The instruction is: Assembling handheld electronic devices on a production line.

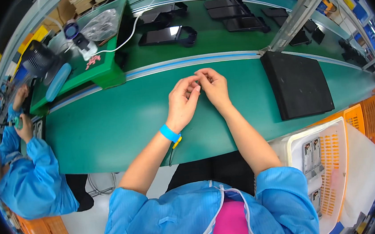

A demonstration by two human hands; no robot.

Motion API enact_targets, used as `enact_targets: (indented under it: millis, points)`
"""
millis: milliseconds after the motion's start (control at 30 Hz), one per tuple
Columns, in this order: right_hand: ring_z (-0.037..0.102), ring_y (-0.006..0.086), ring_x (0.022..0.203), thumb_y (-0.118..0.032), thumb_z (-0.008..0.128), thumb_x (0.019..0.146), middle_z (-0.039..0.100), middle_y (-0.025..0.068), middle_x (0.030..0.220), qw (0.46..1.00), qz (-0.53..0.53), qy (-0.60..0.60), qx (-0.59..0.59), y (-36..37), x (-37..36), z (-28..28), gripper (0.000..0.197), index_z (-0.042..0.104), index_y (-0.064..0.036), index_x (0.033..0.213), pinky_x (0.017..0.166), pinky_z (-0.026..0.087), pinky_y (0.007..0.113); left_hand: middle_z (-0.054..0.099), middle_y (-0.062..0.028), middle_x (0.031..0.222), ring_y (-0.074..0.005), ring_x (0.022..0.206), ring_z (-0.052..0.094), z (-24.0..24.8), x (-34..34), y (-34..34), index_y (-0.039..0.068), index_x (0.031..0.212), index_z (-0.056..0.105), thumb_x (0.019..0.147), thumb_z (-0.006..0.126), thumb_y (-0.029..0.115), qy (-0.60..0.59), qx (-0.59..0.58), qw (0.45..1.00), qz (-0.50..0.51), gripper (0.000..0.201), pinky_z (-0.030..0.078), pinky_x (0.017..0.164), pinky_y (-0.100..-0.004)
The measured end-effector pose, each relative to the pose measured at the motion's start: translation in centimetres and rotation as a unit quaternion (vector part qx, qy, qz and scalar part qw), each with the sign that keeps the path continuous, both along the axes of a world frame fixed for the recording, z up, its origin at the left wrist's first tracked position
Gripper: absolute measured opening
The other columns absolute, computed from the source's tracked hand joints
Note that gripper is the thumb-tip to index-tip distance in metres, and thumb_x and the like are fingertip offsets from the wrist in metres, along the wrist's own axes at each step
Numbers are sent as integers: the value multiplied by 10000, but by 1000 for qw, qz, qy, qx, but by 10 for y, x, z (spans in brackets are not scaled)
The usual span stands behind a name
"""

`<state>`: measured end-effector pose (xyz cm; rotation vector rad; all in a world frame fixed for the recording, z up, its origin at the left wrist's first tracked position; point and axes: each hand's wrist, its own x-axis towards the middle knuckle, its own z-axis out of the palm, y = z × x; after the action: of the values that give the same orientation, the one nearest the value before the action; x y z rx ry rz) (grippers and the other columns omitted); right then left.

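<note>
My left hand (182,103) and my right hand (214,88) meet over the green bench mat (107,119), fingertips touching. The left fingers curl loosely toward the thumb. On the right, thumb and fingers are pinched together. Whatever lies between the fingertips, if anything, is too small or hidden to tell. A blue wrist strap (169,133) with a yellow clip and a dark cord circles my left wrist. Right of my hands, a black foam block (298,85) lies on the mat.
Beyond the metal rail, dark flat-screened devices (160,36) lie on a green surface. A green raised stand (112,74) holds a small fan (72,31) and plastic bags. White bin (293,141) with metallic parts is at lower right. Another person in blue sleeves (30,184) works at left.
</note>
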<state>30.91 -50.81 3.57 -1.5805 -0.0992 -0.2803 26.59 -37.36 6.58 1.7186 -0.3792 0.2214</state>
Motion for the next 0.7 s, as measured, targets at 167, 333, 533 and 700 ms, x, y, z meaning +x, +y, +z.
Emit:
enact_targets:
  millis: [167,333,533,700]
  points:
    - [630,70,753,-146,726,932,707,28,856,998,50,38,7,-8,-2,8,169,707,-4,1023,665,516,227,632,-44,994,-98,800,622,-22,16,-2,24,1340,543,997,593,63,140,-175,974,-14,349,523,716,-237]
    - [653,84,781,-135,752,910,711,45,863,991,78,90,59,-1,2,2,202,699,-3,1053,679,522,234,672,-57,1015,-106,802,630,-18,20,7,19,1262,608,998,613,72,168,-259,950,-44,269,523,723,-233]
    - [672,131,896,-106,701,915,724,78,1000,992,105,75,-6,1,-2,8,222,684,8,1105,783,550,269,700,-47,1055,-110,931,652,-22,25,14,40,1142,641,991,652,135,196,-239,949,-55,179,548,751,-253]
    - [645,121,894,-138,687,959,696,65,1003,988,133,72,-37,-17,0,-10,237,655,29,1124,785,525,244,677,-9,965,-64,823,605,-29,24,11,60,1088,642,1009,627,167,189,-264,941,-101,134,510,686,-222]
